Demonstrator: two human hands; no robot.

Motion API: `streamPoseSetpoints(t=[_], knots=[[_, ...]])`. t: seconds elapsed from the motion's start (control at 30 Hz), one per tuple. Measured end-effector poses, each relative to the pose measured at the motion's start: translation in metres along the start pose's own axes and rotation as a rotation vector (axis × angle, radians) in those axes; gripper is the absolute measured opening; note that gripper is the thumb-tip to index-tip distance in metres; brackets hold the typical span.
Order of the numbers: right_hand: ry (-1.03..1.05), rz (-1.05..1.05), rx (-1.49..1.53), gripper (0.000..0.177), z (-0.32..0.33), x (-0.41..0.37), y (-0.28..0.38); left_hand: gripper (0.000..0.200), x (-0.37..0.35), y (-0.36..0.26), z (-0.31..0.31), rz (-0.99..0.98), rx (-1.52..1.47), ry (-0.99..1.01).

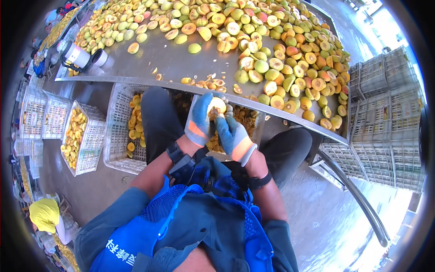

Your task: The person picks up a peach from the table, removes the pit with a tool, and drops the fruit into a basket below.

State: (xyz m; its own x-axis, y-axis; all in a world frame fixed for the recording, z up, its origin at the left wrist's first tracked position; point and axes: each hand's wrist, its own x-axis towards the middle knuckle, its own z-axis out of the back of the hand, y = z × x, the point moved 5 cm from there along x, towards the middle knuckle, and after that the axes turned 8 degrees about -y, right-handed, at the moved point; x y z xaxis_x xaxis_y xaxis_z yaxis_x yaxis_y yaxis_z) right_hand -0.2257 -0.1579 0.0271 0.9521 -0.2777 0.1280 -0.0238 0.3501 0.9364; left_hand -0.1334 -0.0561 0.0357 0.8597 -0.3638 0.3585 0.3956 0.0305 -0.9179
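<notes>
Seen from above, a seated person in a blue vest worked with both hands in blue gloves banded with orange. The left hand [199, 121] sat just left of centre, its fingers wrapped around a pale yellow peach [216, 106], which it held up near the front edge of a steel worktop [176, 61], above the person's lap. The right hand [234, 137] sat at four o'clock from the peach, its fingers curled with the tips touching the fruit's lower right side. Whether they gripped a small tool could not be told.

The worktop filled the upper half of the view, from ten o'clock to three o'clock, and carried a heap of peaches [281, 54], many halved, yellow and orange. A few scraps [209, 82] lay at twelve o'clock from the hands.

A white crate [248, 119] of fruit pieces stood between the person's knees, below the hands. At nine o'clock, two more white crates [121, 149] [88, 145] on the floor held peach halves. Stacked grey crates [385, 131] stood at three o'clock. Two cups [81, 56] stood at ten o'clock on the worktop's corner. Another person in a yellow head covering [44, 213] was at eight o'clock.
</notes>
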Motion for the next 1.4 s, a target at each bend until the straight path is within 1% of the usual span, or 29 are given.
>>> streamPoseSetpoints(t=[0.03, 0.07, 0.1, 0.17, 0.2, 0.27, 0.33, 0.37, 0.4, 0.43, 0.47, 0.53, 0.6, 0.63, 0.67, 0.73, 0.8, 0.83, 0.9, 0.93, 0.97, 1.03, 1.1, 1.13, 1.23, 1.33, 1.4], knots=[[0.062, -0.187, 0.132, 0.034, 0.0, 0.001, 0.004, 0.026, 0.001, -0.001, 0.003, -0.025, 0.017, 0.019], [0.1, -0.382, 0.252, 0.032, 0.001, 0.001, 0.009, 0.028, 0.0, -0.008, 0.007, -0.144, 0.214, 0.024], [0.158, -0.528, 0.31, 0.029, 0.002, 0.001, 0.009, 0.027, 0.0, -0.012, 0.008, -0.094, 0.113, 0.03], [0.193, -0.643, 0.4, 0.028, 0.006, 0.0, 0.018, 0.027, 0.001, -0.018, 0.003, 0.003, -0.093, 0.039], [0.191, -0.622, 0.402, 0.028, 0.004, 0.001, 0.011, 0.018, 0.0, -0.019, 0.005, -0.172, 0.07, 0.0], [0.187, -0.581, 0.406, 0.027, -0.005, -0.001, -0.01, 0.02, -0.001, -0.003, 0.002, 0.218, -0.32, 0.004], [0.149, -0.512, 0.41, 0.026, -0.009, -0.001, -0.008, 0.019, -0.002, 0.013, -0.002, 0.421, -0.488, -0.041], [0.131, -0.477, 0.41, 0.025, -0.01, 0.0, -0.009, 0.015, -0.003, 0.027, -0.004, 0.43, -0.462, -0.088], [0.105, -0.299, 0.329, 0.028, -0.012, 0.001, -0.021, 0.015, -0.002, 0.036, -0.004, 0.436, -0.437, -0.137], [0.063, -0.126, 0.241, 0.031, -0.012, 0.005, -0.02, 0.014, 0.0, 0.031, -0.005, 0.471, -0.493, -0.173], [0.023, -0.137, 0.158, 0.033, -0.014, 0.002, -0.026, 0.016, -0.001, 0.026, -0.008, 0.509, -0.548, -0.208], [-0.057, -0.255, 0.014, 0.039, -0.006, 0.005, 0.005, 0.02, -0.004, 0.022, -0.012, 0.583, -0.641, -0.261], [-0.075, -0.206, -0.024, 0.039, -0.005, 0.005, 0.004, 0.025, -0.008, 0.023, -0.014, 0.661, -0.711, -0.298], [-0.085, -0.183, -0.043, 0.039, -0.003, 0.006, 0.005, 0.028, -0.005, 0.019, -0.01, 0.486, -0.518, -0.242], [-0.001, -0.264, -0.012, 0.038, -0.003, 0.005, 0.001, 0.031, -0.004, 0.017, -0.006, 0.312, -0.326, -0.184], [0.169, -0.425, 0.05, 0.038, -0.001, 0.005, 0.001, 0.034, -0.004, 0.02, -0.005, 0.304, -0.285, -0.107], [0.182, -0.543, 0.212, 0.035, -0.003, 0.002, -0.004, 0.035, -0.007, 0.035, -0.01, 0.636, -0.58, -0.061], [0.189, -0.602, 0.292, 0.033, -0.004, 0.0, -0.006, 0.036, -0.004, 0.035, -0.011, 0.616, -0.571, -0.014], [0.187, -0.548, 0.458, 0.032, 0.0, -0.003, 0.0, 0.037, 0.003, 0.035, -0.011, 0.565, -0.548, 0.07], [0.199, -0.513, 0.548, 0.032, 0.001, 0.001, 0.014, 0.038, 0.004, 0.031, -0.01, 0.552, -0.539, 0.025], [0.208, -0.71, 0.64, 0.035, 0.003, -0.002, 0.022, 0.039, 0.003, 0.027, -0.009, 0.541, -0.526, -0.019], [0.299, -0.72, 0.588, 0.039, 0.007, -0.006, 0.023, 0.039, -0.001, 0.027, -0.004, 0.538, -0.552, -0.008], [0.307, -0.759, 0.593, 0.04, 0.006, -0.009, 0.021, 0.039, -0.01, 0.025, -0.007, 0.549, -0.594, 0.012], [0.316, -0.777, 0.596, 0.041, 0.004, -0.012, 0.02, 0.039, -0.012, 0.025, -0.008, 0.599, -0.619, -0.039], [0.388, -0.775, 0.672, 0.041, 0.004, -0.015, 0.016, 0.04, -0.015, 0.021, -0.006, 0.605, -0.647, -0.008], [0.41, -0.79, 0.698, 0.04, 0.006, -0.015, 0.02, 0.041, -0.016, 0.028, -0.007, 0.559, -0.598, -0.041], [0.424, -0.825, 0.75, 0.04, 0.006, -0.018, 0.012, 0.041, -0.019, 0.032, -0.009, 0.558, -0.59, 0.0]])
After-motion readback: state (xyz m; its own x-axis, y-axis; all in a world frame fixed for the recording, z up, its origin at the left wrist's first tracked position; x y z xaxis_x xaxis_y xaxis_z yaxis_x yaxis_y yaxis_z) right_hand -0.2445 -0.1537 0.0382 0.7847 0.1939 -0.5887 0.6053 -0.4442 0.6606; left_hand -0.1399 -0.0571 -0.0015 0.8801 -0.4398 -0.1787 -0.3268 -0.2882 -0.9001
